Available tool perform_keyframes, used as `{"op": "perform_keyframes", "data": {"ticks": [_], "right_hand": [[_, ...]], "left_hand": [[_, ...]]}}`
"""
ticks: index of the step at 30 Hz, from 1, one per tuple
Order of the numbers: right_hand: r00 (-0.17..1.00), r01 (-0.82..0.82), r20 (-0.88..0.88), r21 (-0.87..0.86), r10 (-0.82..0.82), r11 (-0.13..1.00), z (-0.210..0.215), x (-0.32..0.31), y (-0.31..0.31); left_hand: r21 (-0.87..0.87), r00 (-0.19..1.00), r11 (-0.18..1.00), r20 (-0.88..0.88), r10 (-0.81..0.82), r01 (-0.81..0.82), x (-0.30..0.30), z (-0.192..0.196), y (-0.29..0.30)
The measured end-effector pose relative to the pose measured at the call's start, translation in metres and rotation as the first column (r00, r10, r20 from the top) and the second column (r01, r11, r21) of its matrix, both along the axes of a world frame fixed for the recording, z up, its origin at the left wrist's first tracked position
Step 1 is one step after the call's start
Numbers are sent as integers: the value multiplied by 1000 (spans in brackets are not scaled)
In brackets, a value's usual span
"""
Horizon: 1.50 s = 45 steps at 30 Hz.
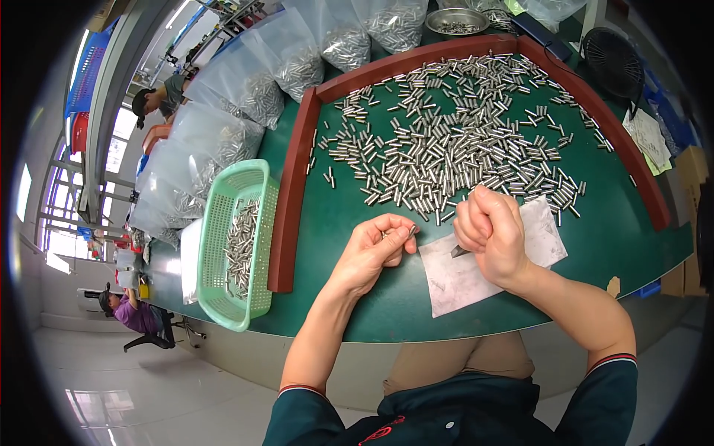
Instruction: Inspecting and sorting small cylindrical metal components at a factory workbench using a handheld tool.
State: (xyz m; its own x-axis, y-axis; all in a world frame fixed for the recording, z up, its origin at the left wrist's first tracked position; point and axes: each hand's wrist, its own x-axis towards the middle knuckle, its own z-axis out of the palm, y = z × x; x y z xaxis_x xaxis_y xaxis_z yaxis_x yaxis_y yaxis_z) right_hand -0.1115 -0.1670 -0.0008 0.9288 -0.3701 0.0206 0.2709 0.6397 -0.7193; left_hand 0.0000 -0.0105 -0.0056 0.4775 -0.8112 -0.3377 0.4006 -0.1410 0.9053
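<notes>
Between the thumb and fingers of my left hand [370, 253] is a short metal pin [412, 231], its end poking out past the fingertips. My right hand [489, 234] is closed around a tool with a dark, flat tip [460, 251]; the rest of it is hidden in the fist, so its kind does not show. Under the right hand lies a smudged white sheet [451, 286]. Just beyond both hands spreads a large loose heap of shiny metal pins [454, 149] on the green tabletop [595, 223].
Red-brown rails [294, 201] border the heap on three sides. Left of them stands a light green basket [260, 275] of pins. Clear bags [290, 56] filled with pins line the back and left. A metal bowl [457, 22] and black fan [613, 63] stand behind. Two people work at far left.
</notes>
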Motion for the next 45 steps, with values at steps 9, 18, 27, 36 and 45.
{"op": "perform_keyframes", "data": {"ticks": [9,18,27,36,45], "right_hand": [[1000,-1,-3,-10,1,1000,1,0,0],[1000,7,-5,0,-7,1000,-2,-1,1],[998,35,59,-19,-34,999,-2,-1,0],[998,22,56,1,-23,1000,-3,-1,2],[998,39,43,-6,-38,999,-2,-2,3]], "left_hand": [[-27,999,999,-41,-17,16,1,-1,1],[79,936,997,351,-34,6,-12,-3,-2],[231,418,973,885,-206,-9,-42,-1,-15],[235,404,972,890,-211,-11,-44,1,-17],[180,412,982,900,-142,-54,-47,-5,-16]]}}
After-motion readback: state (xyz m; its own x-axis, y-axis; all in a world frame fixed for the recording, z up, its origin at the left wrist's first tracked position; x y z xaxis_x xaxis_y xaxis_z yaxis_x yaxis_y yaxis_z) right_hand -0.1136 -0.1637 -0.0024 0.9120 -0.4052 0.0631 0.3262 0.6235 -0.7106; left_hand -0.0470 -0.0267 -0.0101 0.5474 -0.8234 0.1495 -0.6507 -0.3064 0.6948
